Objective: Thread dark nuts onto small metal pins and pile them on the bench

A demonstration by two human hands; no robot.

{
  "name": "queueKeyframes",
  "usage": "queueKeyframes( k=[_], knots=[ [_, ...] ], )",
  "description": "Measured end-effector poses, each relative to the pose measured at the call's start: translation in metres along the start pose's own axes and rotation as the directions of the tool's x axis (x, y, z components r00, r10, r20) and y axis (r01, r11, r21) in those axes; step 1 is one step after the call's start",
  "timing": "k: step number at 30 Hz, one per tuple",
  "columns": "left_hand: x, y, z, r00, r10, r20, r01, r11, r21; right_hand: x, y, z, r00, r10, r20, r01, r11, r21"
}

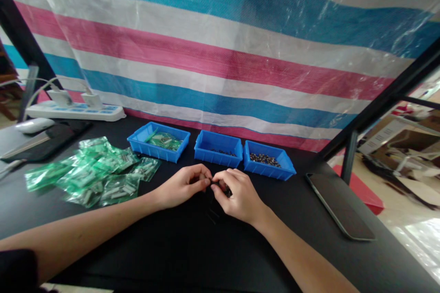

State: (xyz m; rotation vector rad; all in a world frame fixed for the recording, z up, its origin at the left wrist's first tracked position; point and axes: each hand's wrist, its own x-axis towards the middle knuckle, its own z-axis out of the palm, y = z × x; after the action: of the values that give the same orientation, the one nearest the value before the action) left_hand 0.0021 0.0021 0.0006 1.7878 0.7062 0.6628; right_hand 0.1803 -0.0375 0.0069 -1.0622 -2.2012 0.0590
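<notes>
My left hand (187, 185) and my right hand (239, 194) meet over the middle of the black table, fingertips nearly touching. Both are closed in a pinch on something small and dark, mostly hidden by the fingers and too small to name. Just beyond them stand a blue bin (218, 158) holding a few small dark pieces and another blue bin (271, 171) with many small metallic pieces (264, 160). Further left, a third blue bin (158, 153) contains green-tinted plastic bags (165, 141) with small parts inside.
Left of my hands lies a pile of green-tinted plastic bags (99, 169). Behind it are a white power strip (77, 111) with plugs, a white mouse (35, 125) and a dark tablet-like slab (51, 142). A phone (338, 206) lies at right. Striped sheeting (220, 59) hangs behind the table.
</notes>
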Motion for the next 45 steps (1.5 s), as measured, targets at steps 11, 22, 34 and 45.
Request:
queueKeyframes(
  k=[11,22,34,45],
  knots=[
    [0.002,0.002,0.000,0.997,-0.039,-0.061,0.034,0.997,-0.072,-0.001,0.001,0.000,0.985,0.078,-0.151,-0.086,0.995,-0.052],
    [0.001,0.000,0.000,0.995,-0.009,-0.096,0.001,0.997,-0.078,-0.001,0.002,0.000,0.990,0.090,-0.108,-0.091,0.996,-0.007],
    [0.002,-0.003,0.001,0.998,0.009,-0.068,-0.010,1.000,-0.010,0.001,0.003,0.000,0.987,0.066,-0.147,-0.067,0.998,-0.008],
    [-0.007,0.005,0.004,0.968,0.170,0.185,-0.238,0.854,0.462,0.002,0.041,-0.022,0.880,0.164,-0.446,-0.293,0.926,-0.237]
  ],
)
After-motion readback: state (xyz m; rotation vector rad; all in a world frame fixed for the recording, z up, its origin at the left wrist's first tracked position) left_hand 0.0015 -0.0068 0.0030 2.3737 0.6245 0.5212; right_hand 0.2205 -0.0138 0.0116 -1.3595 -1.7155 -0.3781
